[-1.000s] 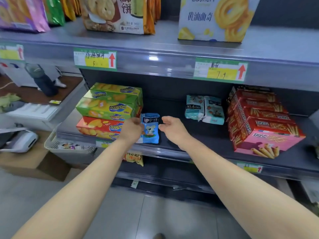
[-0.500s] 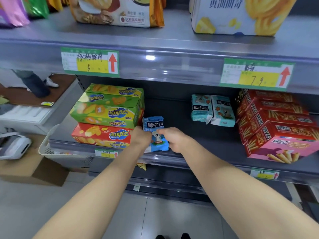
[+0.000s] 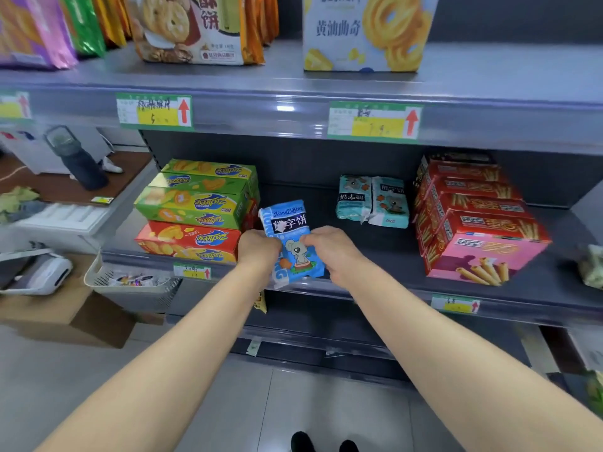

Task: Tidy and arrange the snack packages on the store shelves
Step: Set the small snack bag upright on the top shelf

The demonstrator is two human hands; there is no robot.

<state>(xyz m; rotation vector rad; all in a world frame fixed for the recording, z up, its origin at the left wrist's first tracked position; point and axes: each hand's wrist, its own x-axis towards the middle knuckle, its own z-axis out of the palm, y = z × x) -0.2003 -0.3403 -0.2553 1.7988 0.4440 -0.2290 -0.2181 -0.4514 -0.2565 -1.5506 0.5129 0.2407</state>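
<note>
A blue snack pack [image 3: 292, 234] with a koala picture stands tilted at the front edge of the middle shelf [image 3: 391, 259]. My left hand [image 3: 259, 251] grips its left side and my right hand [image 3: 329, 249] grips its right side. Two teal packs of the same kind [image 3: 372, 201] stand further back to the right. Left of my hands is a stack of green and red cracker boxes [image 3: 195, 210]. Right of them is a stack of red and pink biscuit-stick boxes [image 3: 473, 220].
The upper shelf [image 3: 293, 83] carries cookie bags [image 3: 195, 27] and a butter cookie box [image 3: 368, 31], with price tags below. A plastic basket [image 3: 130, 282] and a cardboard box [image 3: 65, 318] sit on the floor at left. A green bag [image 3: 592, 269] lies at far right.
My right hand has closed onto the blue pack, which my left hand held alone a second ago. The pack now sits more tilted, slightly nearer the shelf edge.
</note>
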